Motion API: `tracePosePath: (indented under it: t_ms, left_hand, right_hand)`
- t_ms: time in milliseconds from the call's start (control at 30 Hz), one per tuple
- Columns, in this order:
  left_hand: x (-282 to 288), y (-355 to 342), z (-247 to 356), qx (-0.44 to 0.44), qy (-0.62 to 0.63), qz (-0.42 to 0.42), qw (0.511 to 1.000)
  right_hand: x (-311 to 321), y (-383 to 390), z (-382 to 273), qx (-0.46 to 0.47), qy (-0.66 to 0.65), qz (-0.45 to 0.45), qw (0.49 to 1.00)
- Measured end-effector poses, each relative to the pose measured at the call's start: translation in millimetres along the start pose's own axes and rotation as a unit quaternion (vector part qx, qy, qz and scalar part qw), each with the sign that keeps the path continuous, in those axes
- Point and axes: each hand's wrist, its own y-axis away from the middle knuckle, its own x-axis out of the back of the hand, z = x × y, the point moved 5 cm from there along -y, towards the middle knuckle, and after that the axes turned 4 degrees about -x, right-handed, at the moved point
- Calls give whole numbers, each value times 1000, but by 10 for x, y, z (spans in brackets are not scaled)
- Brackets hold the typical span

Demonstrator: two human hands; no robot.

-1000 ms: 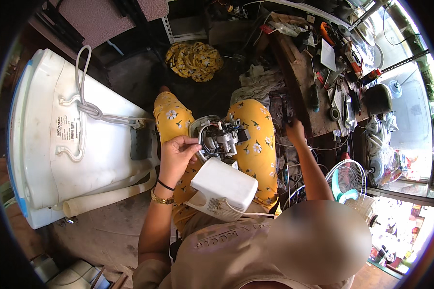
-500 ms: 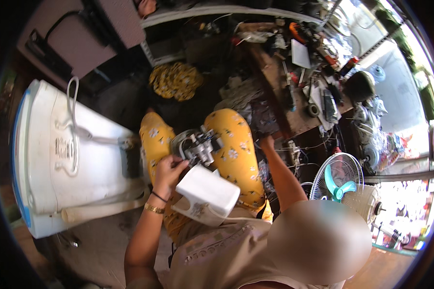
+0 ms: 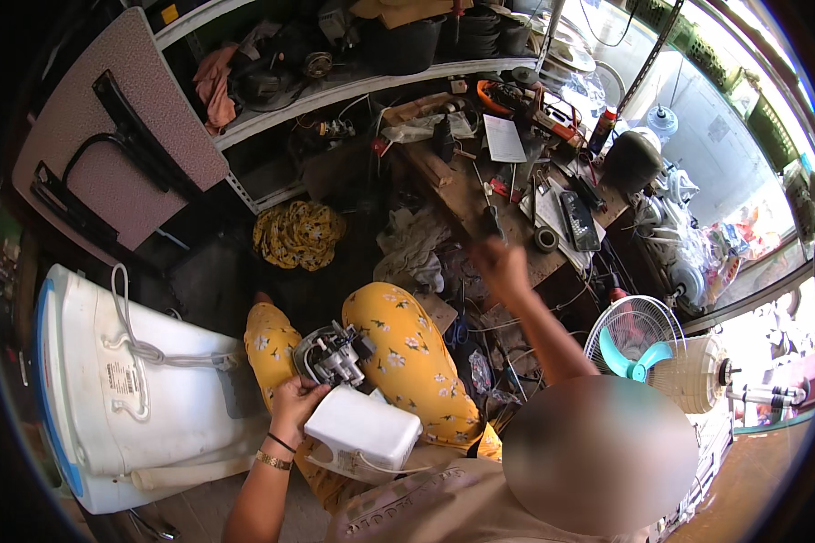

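Note:
In my lap lies a white plastic appliance housing [image 3: 364, 423], with a cord beside its lower edge. An exposed motor assembly [image 3: 333, 355] of metal and dark parts rests between my knees at the housing's far end. My left hand [image 3: 297, 404] is closed at the corner where housing and motor meet, thumb on top; some of its fingers are hidden. My right hand [image 3: 503, 270] is stretched to the near edge of the wooden workbench [image 3: 462, 204], by the dark handle of a screwdriver [image 3: 494, 223]. Blur hides whether its fingers touch the handle.
A roll of tape [image 3: 545, 239], papers and several tools crowd the bench. A fan [image 3: 638, 339] with teal blades stands at the right. To the left is a large white appliance [image 3: 167, 389] with a coiled cord. Yellow flowered cloth [image 3: 299, 233] lies on the floor ahead.
My right hand has risen from low beside the bench to its near edge, by the screwdriver. The view has tilted up and right. My left hand keeps its place at the housing.

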Motion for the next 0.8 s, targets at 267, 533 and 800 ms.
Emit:
tracePosePath:
  t_ms: [267,533,800]
  left_hand:
    - [-83,-121,95,-65,-178,-2,982]
    - [-70,-28,123,-13,-127,54,990]
    - [-120,-51,147,-8,-94,54,994]
  right_hand:
    - [1562,-2034,1986,-226,200,213,929]
    - [1024,-2620,2100,-101,504,65,855]
    - [1108,-2843,2277,-4,401,-157,902]
